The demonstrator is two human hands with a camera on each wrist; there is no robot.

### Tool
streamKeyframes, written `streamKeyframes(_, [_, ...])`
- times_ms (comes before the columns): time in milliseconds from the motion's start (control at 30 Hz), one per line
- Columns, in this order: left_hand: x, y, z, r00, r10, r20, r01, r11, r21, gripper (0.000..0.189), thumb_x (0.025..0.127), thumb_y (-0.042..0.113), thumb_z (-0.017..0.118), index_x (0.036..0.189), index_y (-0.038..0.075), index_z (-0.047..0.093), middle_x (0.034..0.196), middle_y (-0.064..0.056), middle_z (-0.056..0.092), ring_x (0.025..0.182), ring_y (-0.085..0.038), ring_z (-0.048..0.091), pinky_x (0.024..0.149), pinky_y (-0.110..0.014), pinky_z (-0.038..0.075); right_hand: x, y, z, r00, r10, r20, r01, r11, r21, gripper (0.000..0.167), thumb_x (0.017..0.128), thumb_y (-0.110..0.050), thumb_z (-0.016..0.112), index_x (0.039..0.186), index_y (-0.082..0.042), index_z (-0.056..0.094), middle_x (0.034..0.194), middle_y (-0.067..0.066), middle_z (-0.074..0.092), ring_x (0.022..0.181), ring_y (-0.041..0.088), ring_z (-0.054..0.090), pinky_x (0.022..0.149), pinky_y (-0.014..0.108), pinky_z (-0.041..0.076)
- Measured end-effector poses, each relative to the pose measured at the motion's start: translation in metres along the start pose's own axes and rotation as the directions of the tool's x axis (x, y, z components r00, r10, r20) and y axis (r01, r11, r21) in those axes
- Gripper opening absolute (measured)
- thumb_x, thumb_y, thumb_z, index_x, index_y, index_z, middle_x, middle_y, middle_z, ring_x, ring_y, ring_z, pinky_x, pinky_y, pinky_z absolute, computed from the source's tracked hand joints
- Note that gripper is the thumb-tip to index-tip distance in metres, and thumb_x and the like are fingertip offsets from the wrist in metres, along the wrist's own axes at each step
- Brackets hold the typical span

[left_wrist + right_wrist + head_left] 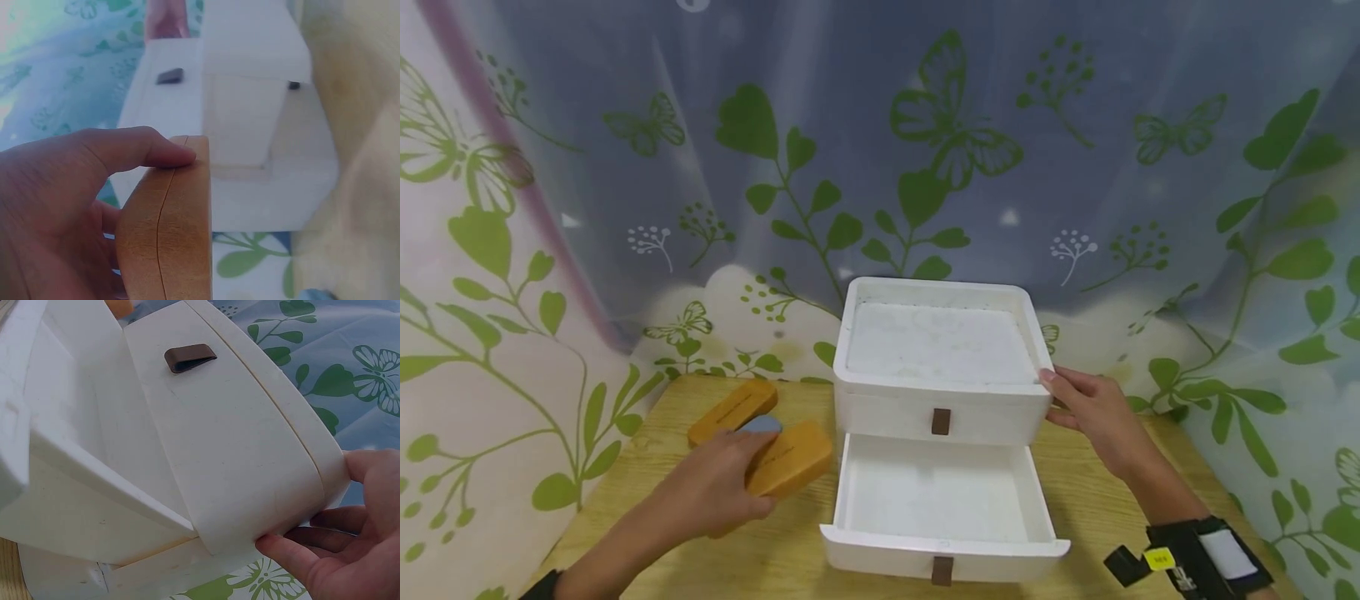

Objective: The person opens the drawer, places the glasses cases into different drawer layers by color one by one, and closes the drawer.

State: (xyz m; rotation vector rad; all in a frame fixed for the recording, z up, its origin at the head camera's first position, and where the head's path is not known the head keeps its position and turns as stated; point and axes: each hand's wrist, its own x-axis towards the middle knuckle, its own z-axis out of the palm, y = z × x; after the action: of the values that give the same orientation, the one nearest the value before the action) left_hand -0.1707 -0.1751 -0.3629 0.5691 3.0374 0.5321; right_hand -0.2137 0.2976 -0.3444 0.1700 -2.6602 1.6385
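Note:
My left hand [718, 487] grips an orange-brown oblong case [792, 458] with faint lettering; a seam runs along its edge in the left wrist view. A similar orange-brown case [733, 412] lies on the table behind it, and a blue-grey rounded object [763, 424] shows between them, partly hidden. In the middle stands a white two-drawer unit [934, 283]. Its lower drawer [936, 492] is pulled out and holds nothing, while the upper drawer [880, 412] is closed. My right hand [1093, 417] touches the unit's right front corner, thumb at the top rim, other fingers against the side.
The wooden table [760, 550] reaches back to a curtain [850, 167] printed with green leaves and butterflies, which also covers both sides. Brown pull tabs [941, 422] stick out from the drawer fronts. The unit's top is a shallow tray [940, 342] with a raised rim.

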Motion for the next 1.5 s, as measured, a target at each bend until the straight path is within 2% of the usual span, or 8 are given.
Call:
streamKeyframes(300, [0.002,0.014,-0.016,0.994,0.109,-0.013,-0.109,0.994,0.007,0.077,0.076,0.038,0.085,0.142,0.006,0.062,0.132,-0.006,0.07,0.11,-0.026,0.063,0.087,-0.043,0.053,-0.001,-0.001,-0.002,1.0,0.002,-0.003,-0.002,1.0,-0.008,0.075,0.107,-0.05,0.052,0.159,0.001,0.034,0.164,0.025,0.037,0.142,0.047,0.05,0.099,0.036,0.057])
streamKeyframes(433, [0.002,0.019,-0.019,0.992,0.129,-0.007,-0.129,0.992,-0.005,0.076,0.076,0.035,0.085,0.142,0.007,0.062,0.132,-0.005,0.07,0.111,-0.024,0.063,0.089,-0.043,0.053,-0.002,-0.001,0.0,1.0,0.001,-0.002,-0.001,1.0,-0.012,0.075,0.107,-0.05,0.052,0.159,0.001,0.035,0.164,0.025,0.038,0.142,0.047,0.05,0.1,0.037,0.056])
streamKeyframes(633, [0.007,0.032,-0.024,0.991,0.131,0.032,-0.13,0.991,-0.038,0.076,0.075,0.031,0.083,0.145,0.01,0.061,0.13,-0.002,0.07,0.106,-0.018,0.06,0.081,-0.035,0.048,-0.002,-0.001,0.001,1.0,-0.004,-0.001,0.004,1.0,-0.013,0.075,0.107,-0.05,0.051,0.159,0.001,0.035,0.164,0.026,0.038,0.142,0.048,0.05,0.1,0.037,0.056])
streamKeyframes(700, [0.011,0.036,-0.024,0.989,0.146,0.038,-0.145,0.989,-0.037,0.076,0.075,0.03,0.082,0.145,0.01,0.06,0.13,-0.004,0.071,0.107,-0.019,0.061,0.089,-0.041,0.052,-0.002,-0.001,0.0,1.0,-0.005,-0.001,0.005,1.0,-0.008,0.075,0.107,-0.05,0.051,0.159,0.001,0.035,0.164,0.026,0.038,0.142,0.048,0.05,0.099,0.036,0.057])
streamKeyframes(833, [0.018,0.044,-0.023,0.98,0.19,0.062,-0.187,0.981,-0.05,0.076,0.076,0.03,0.082,0.146,0.008,0.059,0.133,-0.005,0.07,0.111,-0.018,0.063,0.096,-0.045,0.052,-0.001,0.0,0.0,1.0,-0.005,-0.003,0.005,1.0,-0.001,0.075,0.107,-0.049,0.051,0.159,0.002,0.035,0.163,0.026,0.038,0.142,0.047,0.05,0.098,0.034,0.058])
streamKeyframes(1033, [0.025,0.055,-0.019,0.959,0.275,0.067,-0.277,0.96,0.023,0.075,0.078,0.035,0.082,0.145,0.008,0.061,0.132,-0.006,0.072,0.102,-0.015,0.062,0.081,-0.032,0.048,0.001,0.001,0.0,1.0,-0.004,0.002,0.004,1.0,0.005,0.073,0.107,-0.048,0.052,0.159,0.001,0.035,0.164,0.026,0.037,0.143,0.047,0.049,0.099,0.036,0.057])
streamKeyframes(1200, [0.033,0.067,-0.018,0.951,0.29,0.105,-0.295,0.955,0.039,0.077,0.08,0.039,0.082,0.147,0.008,0.059,0.136,-0.008,0.07,0.105,-0.019,0.059,0.075,-0.03,0.047,0.001,0.001,-0.001,1.0,0.001,0.003,-0.001,1.0,0.014,0.073,0.107,-0.047,0.052,0.16,0.001,0.034,0.165,0.026,0.036,0.143,0.047,0.049,0.1,0.038,0.057])
streamKeyframes(1500, [0.042,0.086,-0.015,0.931,0.33,0.158,-0.337,0.941,0.022,0.077,0.083,0.037,0.082,0.148,0.005,0.057,0.139,-0.01,0.067,0.114,-0.021,0.06,0.101,-0.044,0.05,0.001,0.002,-0.001,1.0,0.016,0.003,-0.016,1.0,0.021,0.073,0.107,-0.047,0.052,0.16,0.001,0.034,0.164,0.027,0.036,0.143,0.047,0.049,0.1,0.039,0.057])
